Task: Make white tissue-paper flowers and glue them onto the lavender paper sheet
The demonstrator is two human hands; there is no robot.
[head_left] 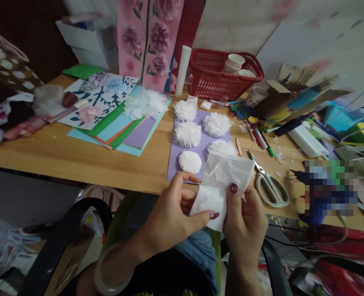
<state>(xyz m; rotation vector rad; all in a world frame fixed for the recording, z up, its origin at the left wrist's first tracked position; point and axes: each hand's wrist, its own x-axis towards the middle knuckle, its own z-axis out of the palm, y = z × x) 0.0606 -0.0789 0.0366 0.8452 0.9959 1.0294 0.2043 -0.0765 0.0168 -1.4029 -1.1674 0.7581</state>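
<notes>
A white sheet of thin paper (228, 168), creased and partly folded over, is held up at the table's front edge. My left hand (182, 209) grips its lower left part, thumb on top. My right hand (243, 213) pinches the right side with the thumb in front. Just beyond the sheet, a purple card (174, 160) carries several fluffy white paper flowers (188, 133) and a flatter white paper piece (190, 162). The sheet partly covers one flower (220, 146). Scissors (270, 187) with pale handles lie right of my right hand, blades a little apart.
A red basket (197, 76) with paper cups stands at the back. Markers (260, 135) and a brown box (271, 98) are on the right. Coloured papers (107, 137) and a flower picture (67, 109) lie on the left of the wooden table (144, 172).
</notes>
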